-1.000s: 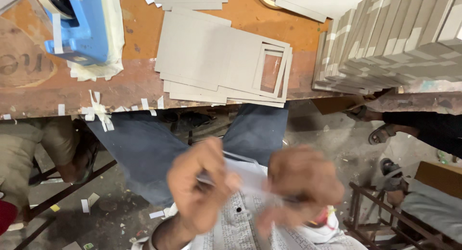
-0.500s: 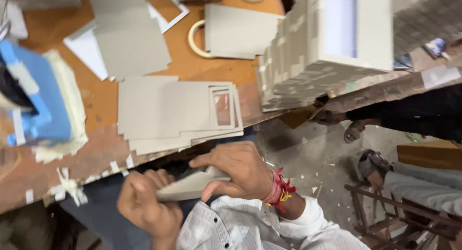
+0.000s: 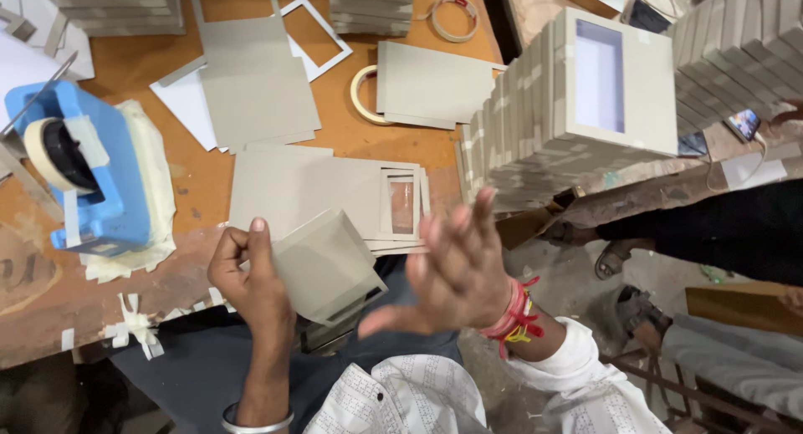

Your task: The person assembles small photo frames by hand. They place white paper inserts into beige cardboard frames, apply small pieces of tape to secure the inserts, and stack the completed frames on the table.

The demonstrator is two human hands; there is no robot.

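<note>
Left hand [image 3: 247,279]: grasping a folded grey card piece [image 3: 326,265] by its left edge, above the lap at the tabletop [image 3: 201,183] edge.
Right hand [image 3: 456,267]: released, fingers spread, just beside the piece.
Nearby: flat card sheets [image 3: 309,191]; blue tape dispenser [image 3: 92,175] to the left.

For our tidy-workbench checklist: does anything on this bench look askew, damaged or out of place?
Yes. The grey card sheets lie fanned crookedly rather than squared. Torn tape scraps cling to the worn bench edge. The stacked window boxes lean out past the bench edge.
</note>
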